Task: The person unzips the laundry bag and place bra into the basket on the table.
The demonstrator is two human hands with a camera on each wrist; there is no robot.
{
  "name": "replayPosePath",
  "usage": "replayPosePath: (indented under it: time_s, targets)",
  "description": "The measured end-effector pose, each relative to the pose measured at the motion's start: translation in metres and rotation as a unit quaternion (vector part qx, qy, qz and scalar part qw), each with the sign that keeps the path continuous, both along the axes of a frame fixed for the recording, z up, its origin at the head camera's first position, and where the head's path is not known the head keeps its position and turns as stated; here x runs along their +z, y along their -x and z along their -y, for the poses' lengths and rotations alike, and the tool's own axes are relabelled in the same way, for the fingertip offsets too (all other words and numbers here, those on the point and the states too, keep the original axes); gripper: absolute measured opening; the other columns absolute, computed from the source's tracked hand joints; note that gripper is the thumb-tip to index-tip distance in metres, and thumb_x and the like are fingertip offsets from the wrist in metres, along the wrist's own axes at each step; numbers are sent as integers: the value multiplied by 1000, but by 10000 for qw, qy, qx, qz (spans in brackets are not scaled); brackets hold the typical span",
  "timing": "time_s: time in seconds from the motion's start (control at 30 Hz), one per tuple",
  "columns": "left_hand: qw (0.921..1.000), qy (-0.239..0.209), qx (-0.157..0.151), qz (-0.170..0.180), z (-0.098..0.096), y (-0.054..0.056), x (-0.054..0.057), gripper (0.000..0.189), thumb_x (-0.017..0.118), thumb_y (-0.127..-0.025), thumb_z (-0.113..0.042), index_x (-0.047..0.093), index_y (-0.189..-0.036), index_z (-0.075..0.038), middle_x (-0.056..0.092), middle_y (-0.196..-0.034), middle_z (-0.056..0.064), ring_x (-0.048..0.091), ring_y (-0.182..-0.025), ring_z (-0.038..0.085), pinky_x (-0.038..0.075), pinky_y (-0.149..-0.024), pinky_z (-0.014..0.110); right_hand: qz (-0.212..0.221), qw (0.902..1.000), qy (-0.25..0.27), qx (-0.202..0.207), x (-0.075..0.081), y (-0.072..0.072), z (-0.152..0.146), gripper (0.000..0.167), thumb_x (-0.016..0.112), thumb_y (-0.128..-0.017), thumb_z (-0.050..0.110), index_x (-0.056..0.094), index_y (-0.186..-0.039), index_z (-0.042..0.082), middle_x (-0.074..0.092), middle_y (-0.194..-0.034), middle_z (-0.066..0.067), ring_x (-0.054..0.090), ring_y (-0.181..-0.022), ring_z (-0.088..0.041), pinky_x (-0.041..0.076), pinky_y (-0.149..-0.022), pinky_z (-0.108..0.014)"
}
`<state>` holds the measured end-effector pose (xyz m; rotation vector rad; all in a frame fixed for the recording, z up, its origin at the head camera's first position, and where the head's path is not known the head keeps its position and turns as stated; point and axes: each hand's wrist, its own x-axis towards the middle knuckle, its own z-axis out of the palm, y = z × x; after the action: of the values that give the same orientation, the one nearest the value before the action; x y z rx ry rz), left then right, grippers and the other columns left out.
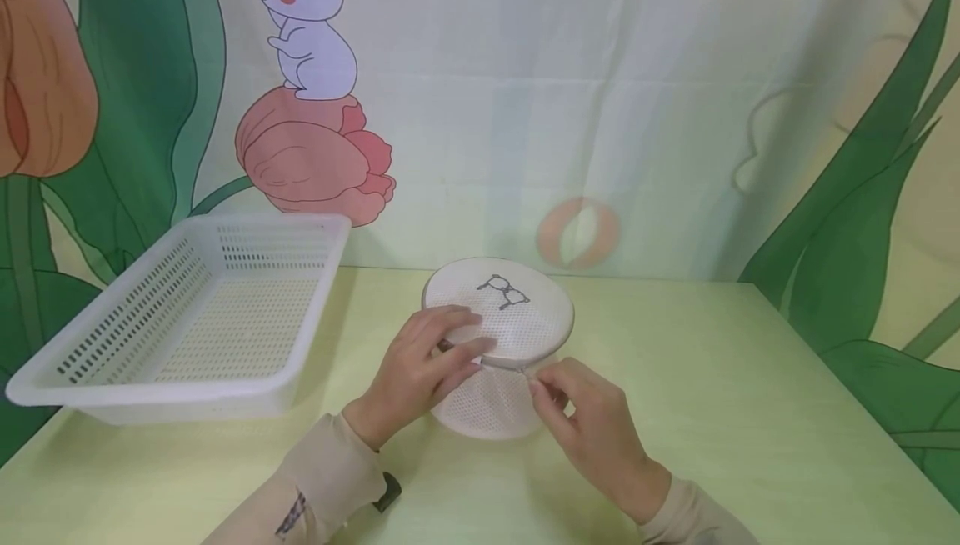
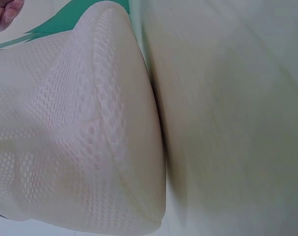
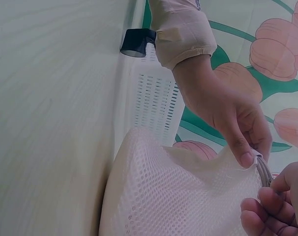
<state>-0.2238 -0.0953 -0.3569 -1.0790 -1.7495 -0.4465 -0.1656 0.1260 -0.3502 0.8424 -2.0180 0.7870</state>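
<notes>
A white mesh laundry bag (image 1: 487, 407) stands upright on the table, its round lid (image 1: 540, 312) tilted and marked with a dark bow-like outline. A grey zipper edge runs round the lid. My left hand (image 1: 420, 370) pinches the bag's rim at the front left, thumb below the lid edge; the right wrist view shows this left hand (image 3: 223, 108) holding the fabric beside the zipper (image 3: 263, 171). At the front of the rim, my right hand (image 1: 592, 420) pinches the zipper by its pull, which the fingertips mostly hide. The bag's mesh side (image 2: 90, 123) fills much of the left wrist view.
A white plastic basket (image 1: 300, 362) with slotted walls stands on the table to the left. Behind the pale green table (image 1: 720, 378) hangs a printed curtain (image 1: 660, 112) with a rabbit and tulips. A black band piece (image 1: 387, 492) is at the left sleeve.
</notes>
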Motion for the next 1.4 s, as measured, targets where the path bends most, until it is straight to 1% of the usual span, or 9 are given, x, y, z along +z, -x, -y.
replayPosePath:
  time_s: [0.3,0.5,0.73,0.9,1.0,1.13,1.27,1.4]
  targets:
    - [9999,-148,-69,51,3,2,-1,32,45,-102,-34,69,-104,-14,64,-115,12,60,-111,29,50,-95,43,-46,10000,84,-10,1,1,-1,15,68,-75,-4,61,-77,10,56,-70,7,52,-63,-2,40,-51,-7]
    - [9998,-151,-62,112,5,3,-1,31,45,-101,-35,70,-105,-15,64,-116,12,60,-111,29,51,-96,44,-19,10000,33,-70,1,2,-2,14,68,-75,-3,61,-77,9,56,-69,6,52,-63,-2,40,-52,-7]
    - [9992,-312,-144,209,7,5,-3,30,47,-100,-35,70,-105,-15,64,-115,12,59,-110,29,51,-94,44,-89,9998,9,-154,2,2,-3,14,68,-75,-2,61,-75,9,56,-68,6,52,-62,-2,40,-51,-8]
    - [9991,-294,-113,286,8,5,-3,30,48,-100,-35,70,-106,-17,63,-117,11,59,-113,28,50,-96,44,-31,9999,5,-153,2,2,-4,14,68,-75,-3,61,-76,9,56,-70,6,52,-63,-2,40,-51,-7]
    - [9991,-304,-125,253,9,7,-4,29,48,-100,-35,70,-106,-16,63,-116,12,58,-112,28,50,-96,44,-54,9998,24,-174,2,3,-4,14,68,-75,-3,61,-76,9,57,-70,6,52,-63,-2,40,-52,-7]
    - [9986,-439,-177,219,12,10,-5,28,50,-100,-33,70,-105,-15,63,-115,14,58,-110,29,49,-98,40,-77,9996,40,-254,2,3,-5,14,67,-75,-3,61,-75,9,58,-70,5,53,-63,-2,40,-52,-7]
    - [9977,-558,-167,358,15,14,-7,27,51,-98,-33,69,-106,-15,61,-115,15,58,-110,30,47,-103,33,-71,9995,30,-313,3,3,-6,14,67,-75,-3,61,-74,9,58,-69,5,53,-62,-2,40,-52,-7]
    - [9969,-594,-144,493,18,16,-8,26,51,-98,-32,69,-107,-15,61,-115,15,57,-111,30,46,-105,30,-86,9994,39,-344,4,4,-7,13,68,-75,-3,61,-74,9,58,-69,4,53,-62,-3,41,-52,-8]
